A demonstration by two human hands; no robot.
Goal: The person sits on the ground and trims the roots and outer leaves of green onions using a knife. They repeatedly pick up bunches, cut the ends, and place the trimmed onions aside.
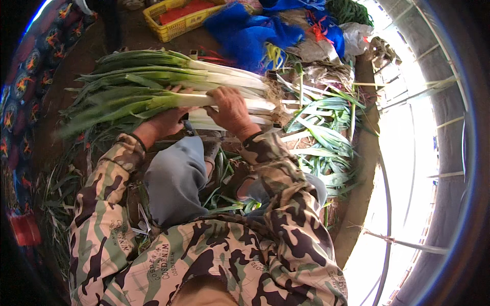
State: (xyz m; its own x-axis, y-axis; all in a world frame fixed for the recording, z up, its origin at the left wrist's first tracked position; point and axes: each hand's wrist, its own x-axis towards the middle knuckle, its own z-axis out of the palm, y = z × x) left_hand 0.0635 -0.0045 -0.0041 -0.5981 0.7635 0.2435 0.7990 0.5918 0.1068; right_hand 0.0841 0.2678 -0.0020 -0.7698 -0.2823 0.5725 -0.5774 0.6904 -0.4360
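A thick bundle of leeks (226, 76) lies crosswise before me, green leaves to the left and white shafts with stringy roots to the right. Upright square metal posts (193, 53) stand around it, apparently parts of a rack. My left hand (166, 121) wraps around one leek (193, 100) at the front of the pile, where green turns to white, its fingertips showing behind. My right hand (231, 109) grips the white shaft of the same leek from above, nearer the roots. Part of each hand's grip is hidden by the leek and the knuckles.
Stripped leek leaves (325, 141) litter the ground at right, with more leaf scraps (61, 191) at left. Behind the bundle are a yellow plastic crate (164, 32), blue mesh cloth (249, 34) and pale sacks (314, 48). Patterned quilted fabric (26, 88) hangs at far left.
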